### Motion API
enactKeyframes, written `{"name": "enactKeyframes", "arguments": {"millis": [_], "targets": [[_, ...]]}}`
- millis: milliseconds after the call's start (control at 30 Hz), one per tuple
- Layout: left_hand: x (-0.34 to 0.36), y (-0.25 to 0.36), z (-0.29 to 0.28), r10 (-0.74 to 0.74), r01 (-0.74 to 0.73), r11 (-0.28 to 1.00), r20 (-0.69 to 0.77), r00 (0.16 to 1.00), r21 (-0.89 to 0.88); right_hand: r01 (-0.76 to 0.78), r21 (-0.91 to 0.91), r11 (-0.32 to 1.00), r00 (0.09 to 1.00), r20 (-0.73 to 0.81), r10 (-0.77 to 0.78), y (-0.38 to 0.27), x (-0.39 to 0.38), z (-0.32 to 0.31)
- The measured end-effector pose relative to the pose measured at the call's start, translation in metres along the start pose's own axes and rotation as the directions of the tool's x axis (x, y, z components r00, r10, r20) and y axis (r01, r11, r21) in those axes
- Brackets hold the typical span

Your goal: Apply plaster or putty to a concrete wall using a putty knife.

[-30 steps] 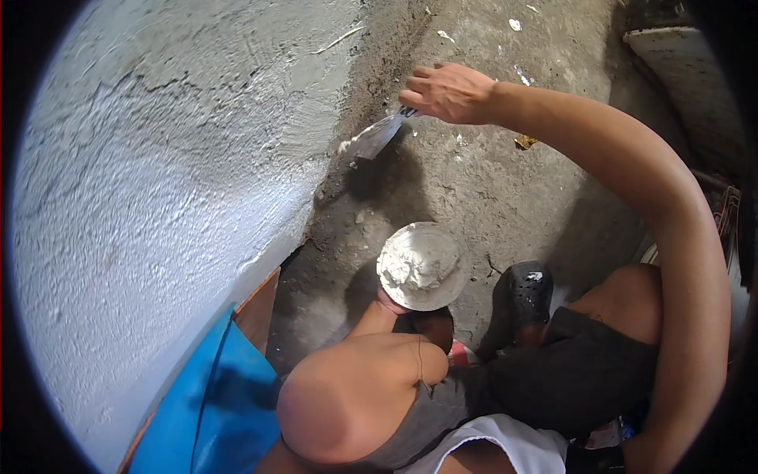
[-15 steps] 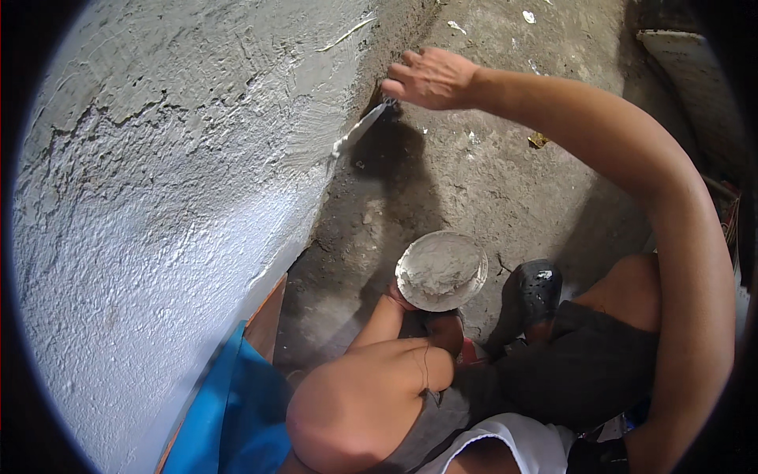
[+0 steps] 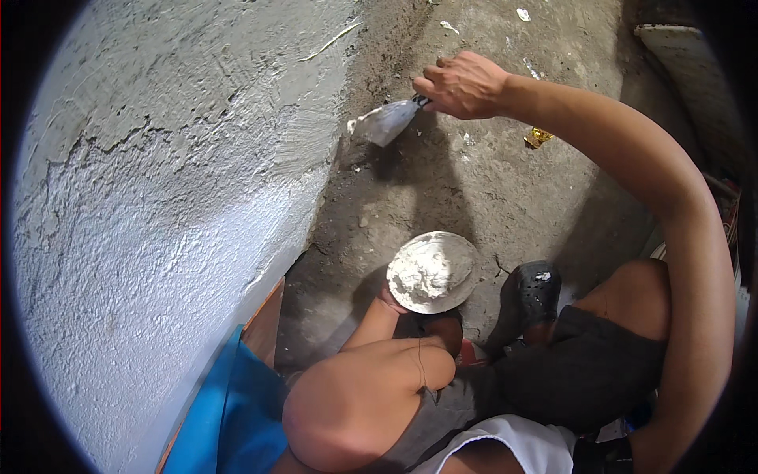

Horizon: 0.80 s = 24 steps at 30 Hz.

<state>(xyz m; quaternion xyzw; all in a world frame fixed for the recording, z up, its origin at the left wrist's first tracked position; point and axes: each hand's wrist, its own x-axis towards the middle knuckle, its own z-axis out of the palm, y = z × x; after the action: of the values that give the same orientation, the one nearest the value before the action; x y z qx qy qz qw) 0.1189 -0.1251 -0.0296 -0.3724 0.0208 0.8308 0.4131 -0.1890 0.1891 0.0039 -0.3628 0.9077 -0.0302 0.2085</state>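
My right hand [image 3: 466, 87] is closed round the dark handle of a putty knife [image 3: 388, 122]. The blade widens toward its tip, points left with its flat face showing, and carries white paste on its edge. It is held above the floor, just off the foot of the wall [image 3: 181, 189]. Low in the middle, my left hand [image 3: 391, 299] grips the rim of a round shallow bowl [image 3: 464, 286]. Off-white plaster [image 3: 429, 268] lies heaped in the bowl, wet and lumpy. Most of the left fingers are hidden beneath the bowl.
Rough grey coating covers the wall's upper part, smoother white its lower part. A blue sheet [image 3: 237, 411] and a brown board [image 3: 264, 320] lean at the wall's near end. My black clog [image 3: 538, 291] rests on the concrete floor [image 3: 505, 182]. A gold scrap [image 3: 538, 137] lies farther off.
My right hand has moved right with the putty knife, off the wall, and the blade has turned flat side into view. The bowl has shifted slightly left, its plaster now brightly lit.
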Motion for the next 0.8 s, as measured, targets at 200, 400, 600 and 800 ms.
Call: {"name": "enactKeyframes", "arguments": {"millis": [200, 400, 600, 800], "targets": [[0.016, 0.019, 0.04, 0.172, -0.173, 0.985, 0.018, 0.985, 0.002, 0.176, -0.128, 0.976, 0.956, -0.214, -0.2, -0.015, 0.01, 0.001], [0.021, 0.014, 0.037, 0.247, -0.23, 0.966, 0.154, 0.957, -0.119, 0.139, -0.194, 0.971, 0.989, -0.014, -0.145, -0.019, 0.037, -0.031], [0.026, 0.015, 0.03, 0.104, -0.102, 0.994, 0.087, 0.991, -0.03, 0.074, -0.274, 0.959, 0.943, -0.294, -0.156, 0.011, 0.027, -0.006], [0.027, 0.021, 0.029, 0.079, -0.079, 0.997, 0.117, 0.99, -0.006, -0.027, -0.076, 0.997, 0.997, -0.077, 0.021, 0.007, -0.003, 0.005]]}}
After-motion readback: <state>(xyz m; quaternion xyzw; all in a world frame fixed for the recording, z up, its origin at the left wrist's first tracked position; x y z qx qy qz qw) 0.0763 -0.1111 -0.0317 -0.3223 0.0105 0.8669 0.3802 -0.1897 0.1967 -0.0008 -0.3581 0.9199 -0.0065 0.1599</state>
